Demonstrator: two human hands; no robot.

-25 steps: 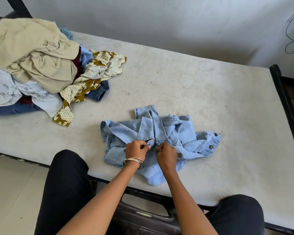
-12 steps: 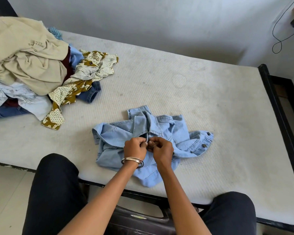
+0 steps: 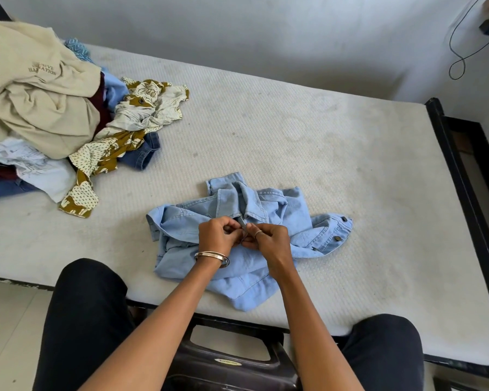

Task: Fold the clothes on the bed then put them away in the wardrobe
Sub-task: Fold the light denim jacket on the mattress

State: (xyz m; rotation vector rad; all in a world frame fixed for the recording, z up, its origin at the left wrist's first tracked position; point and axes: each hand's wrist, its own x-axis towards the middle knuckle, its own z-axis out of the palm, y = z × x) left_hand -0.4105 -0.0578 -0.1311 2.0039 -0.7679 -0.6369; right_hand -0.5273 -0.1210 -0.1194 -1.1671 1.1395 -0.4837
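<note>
Pinching at the placket just below the collar, your two hands meet over the pale blue denim shirt (image 3: 277, 218), which lies crumpled but roughly face-up near the front edge of the white quilted mattress (image 3: 308, 131). Your left hand (image 3: 216, 235), silver bangle on the wrist, has its fingers curled tight on one edge of the shirt front; your right hand (image 3: 268, 241), ring on one finger, pinches the opposite edge, fingertips of both touching at the centre. Judged from that grip, you are doing up a top button, though the button itself is hidden between the fingers, so whether it is through the hole cannot be told. One cuff with two metal buttons sticks out to the right; the hem trails toward your knees. The heap of unfolded clothes (image 3: 40, 108), beige, patterned mustard, dark denim, sits well apart at the far left of the bed. Step in hand: preparing the first garment for folding, so the task looks barely begun. Next move, in my reading, calls for letting go of the placket, spreading the shirt flat, smoothing the bunched sleeves outward, likely turning it front-down before folding. No wardrobe in view.
</note>
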